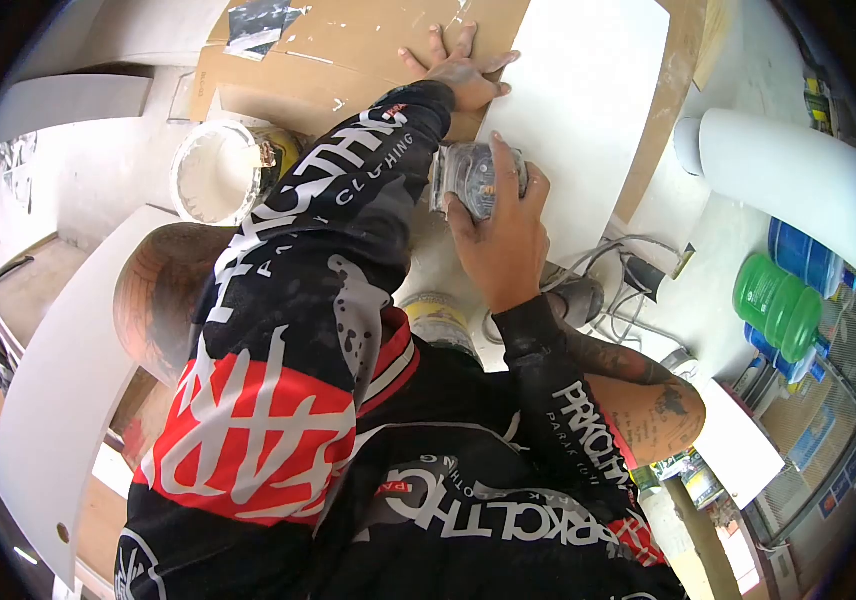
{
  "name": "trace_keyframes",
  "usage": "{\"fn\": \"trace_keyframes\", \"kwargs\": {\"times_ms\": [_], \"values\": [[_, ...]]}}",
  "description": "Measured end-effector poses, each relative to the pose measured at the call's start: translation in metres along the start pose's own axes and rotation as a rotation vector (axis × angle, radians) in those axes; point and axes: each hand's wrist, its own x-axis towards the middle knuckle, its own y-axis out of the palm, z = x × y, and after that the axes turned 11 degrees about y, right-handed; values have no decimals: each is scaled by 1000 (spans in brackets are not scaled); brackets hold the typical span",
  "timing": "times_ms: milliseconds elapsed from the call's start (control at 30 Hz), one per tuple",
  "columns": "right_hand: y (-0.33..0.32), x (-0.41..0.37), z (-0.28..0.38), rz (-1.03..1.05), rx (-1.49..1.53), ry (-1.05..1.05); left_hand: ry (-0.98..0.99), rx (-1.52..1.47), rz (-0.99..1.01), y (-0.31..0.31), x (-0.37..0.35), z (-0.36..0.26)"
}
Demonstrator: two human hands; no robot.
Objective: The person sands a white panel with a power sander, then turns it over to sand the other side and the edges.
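Observation:
My left hand point(463, 78) lies with fingers spread on the brown cardboard point(348, 50), its fingertips close to the left edge of a long white panel point(588, 110). Below it, my right hand point(508, 220) is wrapped over the top of a dusty, partly see-through tool point(478, 180). That tool sits at the lower left edge of the white panel; its underside is hidden.
A white bucket point(216, 172) with a smeared rim stands left. Grey cables point(628, 290) run below the panel. At right are a white cylinder point(788, 170), a green bottle point(776, 305) and blue bottles point(803, 255). Another container point(438, 320) stands near my body.

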Motion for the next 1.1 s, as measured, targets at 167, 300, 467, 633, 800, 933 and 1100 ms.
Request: {"fn": "trace_keyframes", "kwargs": {"times_ms": [167,300,467,633,800,933,1100], "values": [[2,-9,1,36,-73,-37,5,-24,9,-5,-3,-2],[3,6,1,5,-51,-47,-8,-13,17,-5,-6,-4],[1,14,2,-26,-26,-44,-2,-52,18,-2,-1,0],[-2,-24,-4,103,-37,-23,19,19,24,4,2,4],[-5,-25,-12,29,-26,-70,24,37,31,5,2,5],[-12,22,-22,-53,36,-19,-1,-18,41,0,0,1],[-22,54,-35,-203,32,39,-3,-8,32,4,3,3]]}}
